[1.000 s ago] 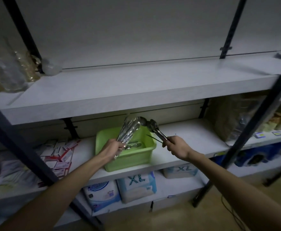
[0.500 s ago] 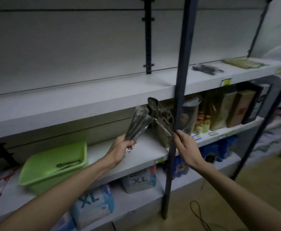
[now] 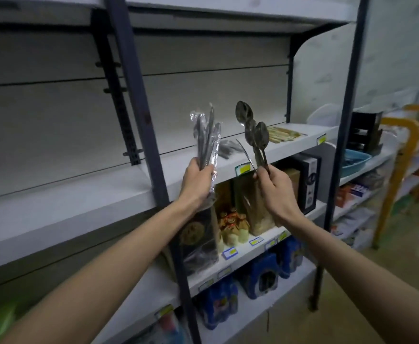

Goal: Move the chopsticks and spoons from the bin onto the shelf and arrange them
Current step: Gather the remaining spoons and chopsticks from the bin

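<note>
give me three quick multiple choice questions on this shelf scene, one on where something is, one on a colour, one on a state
1. Where do the wooden chopsticks lie?
A. on the floor
B. on the shelf behind the raised hands
C. in the left hand

2. What colour are the price tags on the shelf edge?
A. yellow
B. red
C. purple

3. What is in the grip of the right hand?
A. nothing
B. a bottle
C. bare metal spoons

Answers: 
1 B, they lie flat on the shelf board. 
2 A, the tags show yellow. 
3 C, its fingers curl round the spoon handles, while the left hand holds a plastic-wrapped cutlery pack.
</note>
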The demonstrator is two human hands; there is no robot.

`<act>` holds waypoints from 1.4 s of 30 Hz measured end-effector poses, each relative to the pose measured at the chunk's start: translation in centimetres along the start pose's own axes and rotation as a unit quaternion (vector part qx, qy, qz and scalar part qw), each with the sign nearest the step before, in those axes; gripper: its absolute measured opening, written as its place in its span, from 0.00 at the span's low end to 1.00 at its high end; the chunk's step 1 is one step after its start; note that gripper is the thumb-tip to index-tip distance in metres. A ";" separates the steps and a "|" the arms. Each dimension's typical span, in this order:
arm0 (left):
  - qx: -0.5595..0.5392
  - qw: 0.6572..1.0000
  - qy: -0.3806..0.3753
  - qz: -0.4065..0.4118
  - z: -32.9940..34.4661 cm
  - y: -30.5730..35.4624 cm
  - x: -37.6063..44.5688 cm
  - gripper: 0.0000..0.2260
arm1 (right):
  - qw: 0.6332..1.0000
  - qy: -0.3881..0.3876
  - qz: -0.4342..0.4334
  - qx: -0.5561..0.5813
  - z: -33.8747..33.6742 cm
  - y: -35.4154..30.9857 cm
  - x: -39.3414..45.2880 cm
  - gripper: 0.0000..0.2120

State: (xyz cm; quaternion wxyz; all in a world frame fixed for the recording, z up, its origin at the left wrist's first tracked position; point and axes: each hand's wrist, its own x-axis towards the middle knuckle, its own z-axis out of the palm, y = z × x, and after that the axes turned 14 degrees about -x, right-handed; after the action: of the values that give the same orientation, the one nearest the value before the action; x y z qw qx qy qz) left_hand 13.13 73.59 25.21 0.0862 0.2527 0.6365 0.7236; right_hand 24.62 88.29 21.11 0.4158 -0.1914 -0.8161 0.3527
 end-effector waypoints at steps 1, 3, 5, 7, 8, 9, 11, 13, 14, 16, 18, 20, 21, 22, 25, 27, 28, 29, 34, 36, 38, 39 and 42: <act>-0.007 1.000 0.008 -0.004 1.3 -0.3 1.6 0.11 | 1.000 0.003 0.000 -0.015 -0.3 1.0 1.4 0.17; -0.023 0.999 0.026 -0.017 3.6 -0.9 4.9 0.11 | 0.999 0.002 0.002 -0.038 -0.8 3.0 4.0 0.17; -0.019 0.999 0.030 -0.033 5.3 -1.4 8.0 0.12 | 0.999 -0.001 0.002 -0.054 -1.0 4.4 6.5 0.15; -0.023 0.998 0.021 -0.048 6.6 -2.0 11.0 0.11 | 0.998 -0.012 0.000 -0.067 -1.0 5.5 9.2 0.14; -0.019 0.998 0.021 -0.049 7.0 -2.3 12.7 0.09 | 0.997 -0.026 0.003 -0.068 -0.7 5.9 10.8 0.15; -0.014 0.998 0.022 -0.049 7.3 -2.7 14.5 0.07 | 0.997 -0.042 0.005 -0.069 -0.5 6.2 12.4 0.15; 0.009 0.998 0.013 -0.053 8.1 -3.3 17.9 0.06 | 0.993 -0.070 0.004 -0.090 0.1 6.7 15.7 0.15; 0.018 0.998 0.008 -0.054 9.0 -3.2 20.4 0.04 | 0.990 -0.084 0.002 -0.114 1.0 7.3 18.9 0.15; 0.023 0.998 0.011 -0.060 9.3 -3.1 21.4 0.05 | 0.988 -0.093 0.003 -0.120 1.5 7.6 20.4 0.15; 0.038 0.997 0.023 -0.063 9.8 -2.9 23.1 0.08 | 0.986 -0.111 -0.001 -0.129 2.5 8.3 23.1 0.15; 0.059 0.996 0.038 -0.060 9.8 -3.1 24.9 0.10 | 0.980 -0.131 -0.008 -0.147 3.6 9.0 25.6 0.15; 0.080 0.993 0.067 -0.064 9.4 -3.5 26.6 0.09 | 0.978 -0.151 -0.008 -0.144 5.0 9.7 28.1 0.15; 0.088 0.991 0.081 -0.066 9.1 -3.8 27.5 0.08 | 0.977 -0.163 -0.007 -0.140 5.7 10.1 29.2 0.15; 0.097 0.988 0.094 -0.070 8.9 -4.1 28.0 0.08 | 0.975 -0.177 -0.007 -0.136 6.4 10.6 30.4 0.15; 0.132 0.978 0.136 -0.084 8.5 -4.7 29.2 0.06 | 0.964 -0.224 -0.016 -0.143 8.2 11.9 33.3 0.14; 0.155 0.969 0.167 -0.099 8.4 -5.1 29.4 0.04 | 0.954 -0.254 -0.034 -0.158 9.2 12.9 34.6 0.14; 0.172 0.963 0.178 -0.108 8.5 -5.2 29.4 0.05 | 0.949 -0.264 -0.044 -0.168 9.6 13.4 35.1 0.13; 0.190 0.957 0.190 -0.113 8.6 -5.5 29.5 0.09 | 0.944 -0.274 -0.054 -0.177 10.0 13.8 35.6 0.13; 0.273 0.917 0.248 -0.153 8.6 -6.9 29.1 0.33 | 0.931 -0.306 -0.085 -0.178 11.2 14.9 35.8 0.06; 0.306 0.904 0.260 -0.149 9.4 -7.0 28.3 0.34 | 0.934 -0.302 -0.096 -0.162 11.5 15.3 35.3 0.05; 0.301 0.903 0.275 -0.135 10.2 -7.4 27.4 0.30 | 0.942 -0.290 -0.096 -0.141 11.9 15.6 35.0 0.07; 0.305 0.901 0.282 -0.123 10.4 -7.8 27.0 0.27 | 0.944 -0.292 -0.088 -0.124 12.0 15.7 35.0 0.09; 0.329 0.898 0.278 -0.094 10.2 -8.8 26.3 0.22 | 0.945 -0.302 -0.079 -0.101 12.3 15.6 34.9 0.10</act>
State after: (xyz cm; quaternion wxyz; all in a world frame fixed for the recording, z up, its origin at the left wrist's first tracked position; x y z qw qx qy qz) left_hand -6.25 95.84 24.08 -0.1149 -0.0055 0.8569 0.5025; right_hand -5.38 114.93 23.64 0.1544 -0.0520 -0.9473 0.2758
